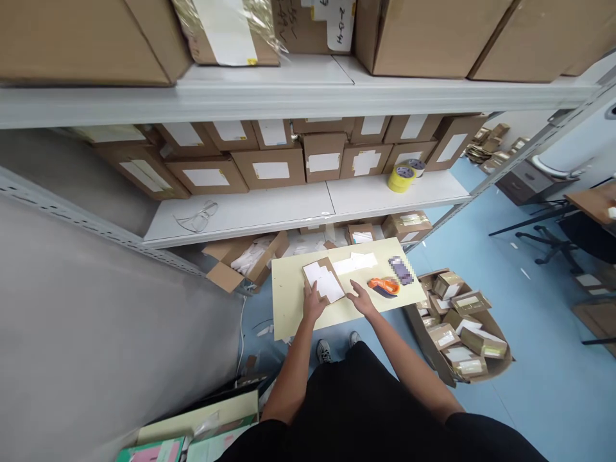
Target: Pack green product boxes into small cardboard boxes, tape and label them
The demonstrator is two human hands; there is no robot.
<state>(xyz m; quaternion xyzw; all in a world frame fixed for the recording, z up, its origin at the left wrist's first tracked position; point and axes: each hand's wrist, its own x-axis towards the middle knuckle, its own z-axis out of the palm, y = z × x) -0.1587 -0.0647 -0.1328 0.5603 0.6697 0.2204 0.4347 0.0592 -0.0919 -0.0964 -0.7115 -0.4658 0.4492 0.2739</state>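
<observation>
A small flat cardboard box (325, 262) with white paper labels (323, 282) on top lies tilted on the pale yellow table (289, 321). My left hand (314, 304) grips its near left corner, the thumb over the label and the other fingers partly hidden at the side. Just off the box's right side, my right hand (360, 299) is open, fingers apart and holding nothing. Behind the box are white label sheets (356, 262). To the right lie an orange tape dispenser (385, 286) and a blurred-out purple object (401, 270).
Shelves (289, 204) with several labelled boxes (270, 169) stand ahead, holding yellow tape rolls (400, 179) and clear glasses (197, 217). A large open carton (433, 359) full of small parcels sits on the floor at right. An open box (226, 276) is under the shelf.
</observation>
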